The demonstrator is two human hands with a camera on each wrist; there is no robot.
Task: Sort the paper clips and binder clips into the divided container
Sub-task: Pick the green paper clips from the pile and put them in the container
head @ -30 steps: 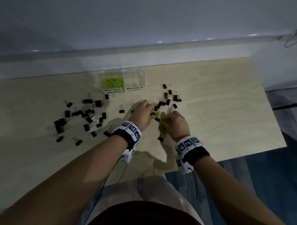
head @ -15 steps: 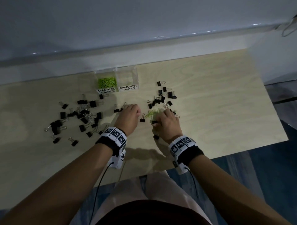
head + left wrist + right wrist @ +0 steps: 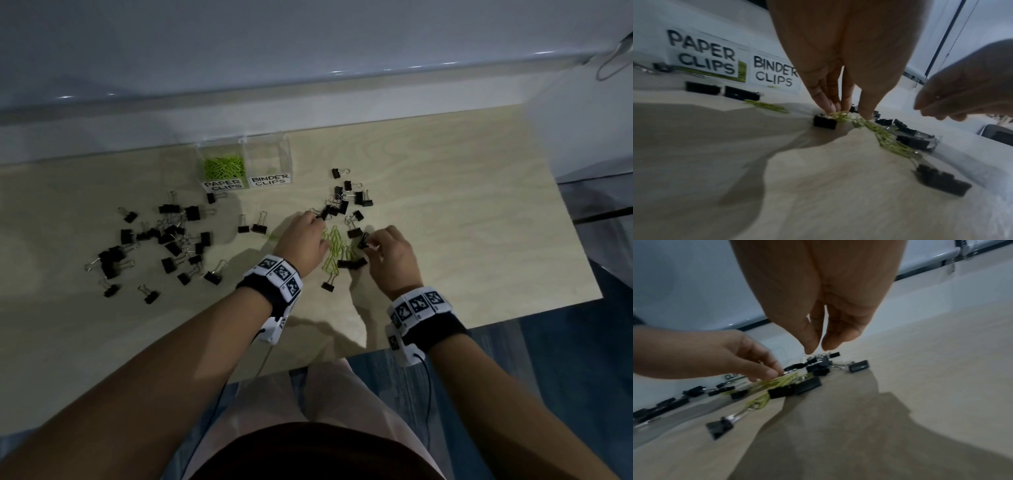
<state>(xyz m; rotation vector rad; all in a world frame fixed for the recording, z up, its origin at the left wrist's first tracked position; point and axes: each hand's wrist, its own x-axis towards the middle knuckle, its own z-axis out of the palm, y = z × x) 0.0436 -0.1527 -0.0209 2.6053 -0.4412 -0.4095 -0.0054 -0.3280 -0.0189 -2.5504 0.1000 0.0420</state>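
Note:
Loose green paper clips (image 3: 334, 248) lie on the wooden table (image 3: 462, 222) between my hands, mixed with black binder clips (image 3: 349, 200). My left hand (image 3: 318, 221) pinches the far end of the green clips (image 3: 839, 114), right beside one binder clip (image 3: 825, 122). My right hand (image 3: 368, 244) hovers with thumb and forefinger close together just above a binder clip (image 3: 818, 362); nothing shows between them. The clear divided container (image 3: 245, 145) stands at the back, with green clips in its PAPER CLIPS half (image 3: 224, 166). The BINDER CLIPS half (image 3: 269, 159) looks bare.
Several more binder clips (image 3: 171, 236) are scattered at the left, and two (image 3: 253, 226) lie just left of my left hand. The table's front edge (image 3: 479, 325) runs close behind my right wrist. The right part of the table is bare wood.
My hands have drawn apart, uncovering the green paper clips between them. The left hand went toward the far clips, the right hand out to the right.

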